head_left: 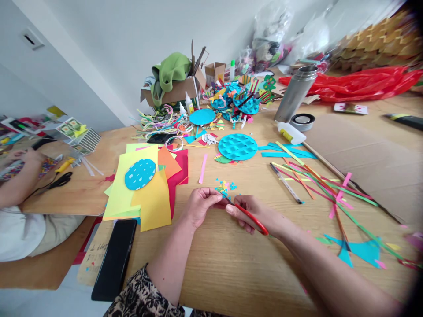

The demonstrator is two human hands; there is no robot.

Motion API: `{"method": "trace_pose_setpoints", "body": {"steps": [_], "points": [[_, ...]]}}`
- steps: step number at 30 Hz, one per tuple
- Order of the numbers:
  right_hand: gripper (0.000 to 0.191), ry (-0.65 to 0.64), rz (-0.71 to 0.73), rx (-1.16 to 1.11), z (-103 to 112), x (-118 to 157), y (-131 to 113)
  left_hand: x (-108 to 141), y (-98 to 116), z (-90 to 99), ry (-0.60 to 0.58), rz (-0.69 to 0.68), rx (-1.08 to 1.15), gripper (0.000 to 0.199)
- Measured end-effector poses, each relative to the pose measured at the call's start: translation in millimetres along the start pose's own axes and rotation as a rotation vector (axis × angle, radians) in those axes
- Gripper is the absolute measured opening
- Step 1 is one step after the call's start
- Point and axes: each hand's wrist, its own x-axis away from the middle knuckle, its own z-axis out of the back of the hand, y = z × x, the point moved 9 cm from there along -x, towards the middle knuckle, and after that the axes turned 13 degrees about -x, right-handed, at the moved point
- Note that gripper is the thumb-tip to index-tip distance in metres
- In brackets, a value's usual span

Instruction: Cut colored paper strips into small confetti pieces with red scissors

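Note:
Just in front of me, my right hand [261, 213] is closed round the red handles of a pair of scissors [254, 220]. The blades point left, towards the fingertips of my left hand [200, 206]. Those fingers are pinched together at the blade tips; what they hold is too small to make out. Right beyond both hands lies a small pile of blue, yellow and pink paper snippets [225, 187]. A pink paper strip [202, 169] lies past my left hand. Farther back is a blue oval with a raised scale pattern [238, 147].
Coloured paper sheets [153, 207] with a blue oval on top lie left, near a black phone [114, 259]. Paper strips [325, 187] and a pen [286, 182] lie right. A steel flask [295, 94] and glue bottle [291, 133] stand behind. Another person's arm [20, 178] is far left.

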Motion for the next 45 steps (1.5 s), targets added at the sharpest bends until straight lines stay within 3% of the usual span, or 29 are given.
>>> {"method": "trace_pose_setpoints", "body": {"steps": [45], "points": [[0.044,-0.027,0.005,0.002,-1.5,-0.2,0.4,0.2,0.2,0.0,0.005,0.014,0.007,0.014]]}}
